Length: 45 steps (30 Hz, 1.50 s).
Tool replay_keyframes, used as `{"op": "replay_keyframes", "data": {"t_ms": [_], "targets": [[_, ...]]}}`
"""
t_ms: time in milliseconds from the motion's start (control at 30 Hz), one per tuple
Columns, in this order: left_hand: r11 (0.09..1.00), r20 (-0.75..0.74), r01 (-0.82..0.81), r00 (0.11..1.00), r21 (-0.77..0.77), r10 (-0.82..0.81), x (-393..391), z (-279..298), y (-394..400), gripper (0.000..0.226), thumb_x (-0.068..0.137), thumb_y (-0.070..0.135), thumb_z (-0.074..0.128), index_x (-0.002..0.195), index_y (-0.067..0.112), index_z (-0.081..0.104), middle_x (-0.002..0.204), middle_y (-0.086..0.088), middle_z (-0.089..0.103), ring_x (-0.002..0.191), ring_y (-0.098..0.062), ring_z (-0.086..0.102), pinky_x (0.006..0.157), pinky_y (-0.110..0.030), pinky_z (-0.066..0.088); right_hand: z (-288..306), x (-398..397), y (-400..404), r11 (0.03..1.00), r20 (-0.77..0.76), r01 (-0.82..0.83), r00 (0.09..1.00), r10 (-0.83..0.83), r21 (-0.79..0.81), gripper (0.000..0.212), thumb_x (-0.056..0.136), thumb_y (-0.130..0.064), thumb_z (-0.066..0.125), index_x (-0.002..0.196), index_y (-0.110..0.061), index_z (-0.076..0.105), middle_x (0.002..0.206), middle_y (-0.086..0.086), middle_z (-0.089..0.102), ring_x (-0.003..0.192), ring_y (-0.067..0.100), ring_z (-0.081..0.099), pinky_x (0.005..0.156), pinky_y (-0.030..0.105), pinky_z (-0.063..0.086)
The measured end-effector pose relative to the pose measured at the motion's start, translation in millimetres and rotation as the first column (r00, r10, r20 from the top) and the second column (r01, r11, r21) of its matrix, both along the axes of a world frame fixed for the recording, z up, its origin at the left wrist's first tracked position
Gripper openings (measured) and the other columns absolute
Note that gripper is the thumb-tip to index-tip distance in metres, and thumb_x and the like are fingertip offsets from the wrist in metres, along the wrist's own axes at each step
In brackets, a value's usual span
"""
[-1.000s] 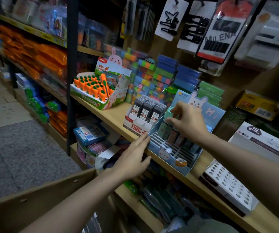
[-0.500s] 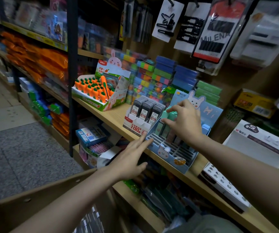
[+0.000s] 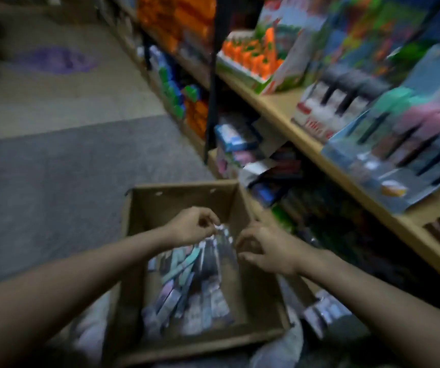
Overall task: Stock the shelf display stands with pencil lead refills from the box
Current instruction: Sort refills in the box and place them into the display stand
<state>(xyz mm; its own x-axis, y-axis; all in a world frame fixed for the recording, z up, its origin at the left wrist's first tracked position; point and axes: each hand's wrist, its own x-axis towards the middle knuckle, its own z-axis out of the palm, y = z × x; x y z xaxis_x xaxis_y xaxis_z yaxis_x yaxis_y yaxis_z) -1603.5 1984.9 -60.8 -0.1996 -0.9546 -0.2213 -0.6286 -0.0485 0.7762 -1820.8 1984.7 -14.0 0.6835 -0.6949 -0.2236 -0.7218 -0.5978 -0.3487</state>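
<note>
The frame is blurred by motion. An open cardboard box [image 3: 181,191] stands on the floor below me. Inside it lies a clear plastic bag of pencil lead refills [image 3: 195,290], in grey, teal and pink packs. My left hand [image 3: 191,227] pinches the bag's top edge. My right hand [image 3: 266,251] hovers at the bag's right edge with curled fingers; the blur hides whether it holds anything. On the wooden shelf [image 3: 274,102] to the right stand a blue display stand [image 3: 399,166] and a white and red stand [image 3: 322,112] holding black refill cases.
A carrot-themed display box [image 3: 253,59] sits further back on the same shelf. Lower shelves are packed with boxes [image 3: 237,136]. Loose packs [image 3: 325,312] lie right of the cardboard box. Grey and beige floor [image 3: 54,160] stretches to the left.
Both hands left the shelf stands and dropped to the cardboard box. My view swung down from the shelf to the box. The left hand now pinches the bag.
</note>
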Motion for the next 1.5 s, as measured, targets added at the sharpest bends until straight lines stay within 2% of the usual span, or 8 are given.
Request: {"op": "replay_keyframes", "data": {"t_ms": [133, 400, 633, 800, 967, 1133, 1300, 1500], "targets": [[0.949, 0.061, -0.213, 0.977, 0.231, 0.205, 28.3, -69.9, 45.8, 0.013, 0.085, 0.004, 0.063, 0.096, 0.011, 0.066, 0.093, -0.013, 0.069, 0.084, -0.022, 0.063, 0.084, -0.037, 0.053, -76.0, 31.8, 9.7, 0.965, -0.102, 0.024, 0.995, 0.003, 0.261, 0.027, 0.083, -0.021, 0.067, 0.110, -0.020, 0.069, 0.102, 0.000, 0.070, 0.096, 0.014, 0.064, 0.078, 0.017, 0.043], [0.678, 0.135, -0.544, 0.819, 0.494, 0.558, 14.2, -174.3, 104.1, 0.020, 0.084, 0.010, 0.071, 0.098, 0.010, 0.057, 0.101, -0.013, 0.064, 0.095, -0.025, 0.060, 0.085, -0.030, 0.046, -179.5, 46.1, 3.5, 0.856, -0.217, 0.364, 0.928, -0.302, 0.366, 0.054, 0.081, -0.024, 0.079, 0.129, -0.016, 0.055, 0.119, 0.005, 0.061, 0.100, 0.017, 0.060, 0.081, 0.024, 0.047], [0.808, 0.252, -0.478, 0.876, 0.344, 0.411, 16.2, -187.6, 70.0, 0.028, 0.080, 0.011, 0.072, 0.105, 0.010, 0.060, 0.109, -0.012, 0.061, 0.099, -0.026, 0.059, 0.087, -0.033, 0.051, -235.0, 42.0, 3.6, 0.758, -0.353, 0.528, 0.842, -0.408, 0.383, 0.068, 0.074, -0.025, 0.083, 0.125, -0.016, 0.039, 0.123, 0.010, 0.057, 0.114, 0.028, 0.057, 0.092, 0.043, 0.053], [0.793, 0.284, -0.549, 0.830, 0.264, 0.480, 11.4, -202.8, 66.0, 0.045, 0.073, 0.019, 0.083, 0.111, 0.017, 0.059, 0.118, -0.004, 0.051, 0.103, -0.022, 0.055, 0.094, -0.036, 0.049, -254.3, 49.1, 7.8, 0.795, -0.300, 0.535, 0.838, -0.456, 0.285, 0.058, 0.084, -0.024, 0.074, 0.129, -0.015, 0.039, 0.115, 0.007, 0.061, 0.104, 0.026, 0.061, 0.083, 0.040, 0.056], [0.791, 0.130, -0.572, 0.820, 0.217, 0.557, 2.3, -206.3, 60.4, 0.030, 0.077, 0.017, 0.080, 0.101, 0.014, 0.063, 0.100, -0.004, 0.059, 0.088, -0.018, 0.058, 0.080, -0.031, 0.051, -252.7, 47.1, 3.5, 0.748, -0.145, 0.614, 0.789, -0.598, 0.252, 0.018, 0.091, -0.019, 0.065, 0.098, -0.020, 0.049, 0.097, 0.002, 0.063, 0.092, 0.021, 0.062, 0.073, 0.032, 0.053], [0.721, -0.077, -0.572, 0.760, 0.392, 0.645, -12.9, -197.3, 55.4, 0.025, 0.088, 0.020, 0.070, 0.108, 0.007, 0.061, 0.089, -0.005, 0.063, 0.078, -0.013, 0.056, 0.074, -0.023, 0.050, -244.7, 58.4, 3.6, 0.523, 0.081, 0.572, 0.622, -0.779, 0.632, 0.014, 0.089, -0.008, 0.067, 0.091, -0.019, 0.058, 0.082, -0.001, 0.063, 0.075, 0.015, 0.065, 0.065, 0.030, 0.057], [0.747, -0.078, -0.488, 0.812, 0.452, 0.578, -15.2, -188.5, 58.5, 0.024, 0.103, 0.027, 0.042, 0.103, 0.008, 0.057, 0.079, -0.003, 0.057, 0.073, -0.015, 0.050, 0.061, -0.023, 0.042, -236.7, 69.4, 3.2, 0.428, 0.140, 0.310, 0.649, -0.748, 0.849, 0.015, 0.088, -0.006, 0.069, 0.096, -0.018, 0.064, 0.085, 0.006, 0.067, 0.068, 0.012, 0.069, 0.062, 0.026, 0.059], [0.591, -0.053, -0.655, 0.648, 0.470, 0.760, -8.2, -196.7, 59.5, 0.023, 0.104, 0.023, 0.039, 0.108, 0.008, 0.056, 0.103, -0.014, 0.069, 0.090, -0.026, 0.063, 0.090, -0.040, 0.051, -256.4, 53.5, 9.1, 0.762, -0.080, 0.499, 0.853, -0.516, 0.413, 0.082, 0.064, -0.021, 0.089, 0.134, -0.033, 0.048, 0.119, -0.004, 0.042, 0.107, 0.013, 0.045, 0.078, 0.022, 0.048]]}}
